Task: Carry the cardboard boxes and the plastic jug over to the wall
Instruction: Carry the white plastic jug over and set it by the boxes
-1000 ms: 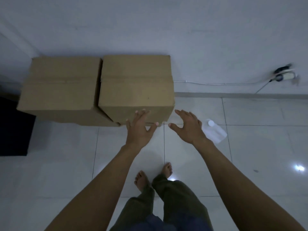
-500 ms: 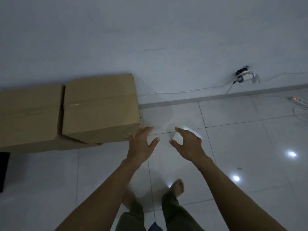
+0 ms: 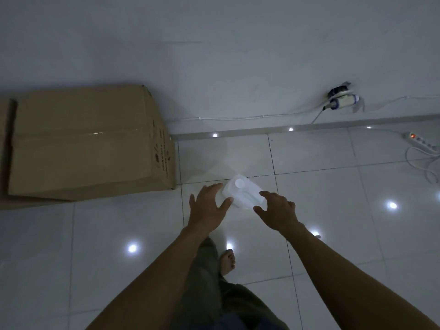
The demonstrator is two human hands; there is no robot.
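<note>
A translucent white plastic jug (image 3: 242, 192) with a round cap lies on the tiled floor, a short way out from the wall. My left hand (image 3: 206, 208) hovers just left of it and my right hand (image 3: 276, 209) just right of it, both with fingers spread and holding nothing. A cardboard box (image 3: 83, 141) stands against the wall at the left. The edge of a second cardboard box (image 3: 3, 139) shows at the left border of the frame.
A wall socket with a plug (image 3: 341, 101) and a white cable (image 3: 238, 117) run along the wall. A power strip (image 3: 420, 141) with a looped cord lies on the floor at the right. My bare foot (image 3: 227, 262) is below the hands.
The view has swung right, away from the boxes. Both hands left the box front and moved over to either side of the jug.
</note>
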